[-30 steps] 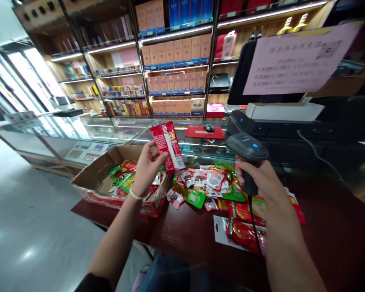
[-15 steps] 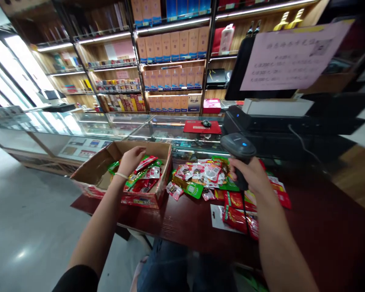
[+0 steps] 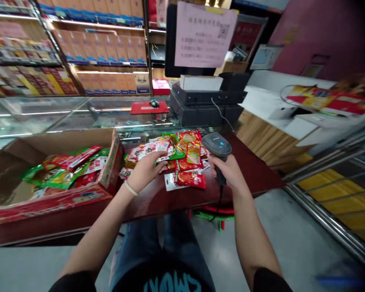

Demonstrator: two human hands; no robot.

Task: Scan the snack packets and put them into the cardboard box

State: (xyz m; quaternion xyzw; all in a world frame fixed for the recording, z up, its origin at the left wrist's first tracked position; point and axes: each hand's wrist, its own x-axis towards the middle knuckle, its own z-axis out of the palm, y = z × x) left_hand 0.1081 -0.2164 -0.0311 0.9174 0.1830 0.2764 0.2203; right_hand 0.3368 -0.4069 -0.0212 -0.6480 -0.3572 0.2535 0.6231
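My right hand (image 3: 228, 172) is wrapped round the grip of a dark barcode scanner (image 3: 216, 146) with a blue light, held just above the dark red table (image 3: 255, 174). My left hand (image 3: 146, 170) hovers over a pile of small red, green and white snack packets (image 3: 176, 156) in the middle of the table, its fingers reaching onto the packets; whether they grip one is unclear. A cardboard box (image 3: 109, 162) at the left holds more packets of the same kind.
Behind the table runs a glass counter (image 3: 63, 115) with a red mouse pad (image 3: 149, 107), a mouse and a black till with a screen and a pink notice (image 3: 203, 34). Shelves of boxed goods line the back wall. Metal rails (image 3: 331, 190) stand at the right.
My left hand held up a red packet, dropped it in the box, then moved right to the pile. The view has swung to the right. My right hand kept hold of the scanner.
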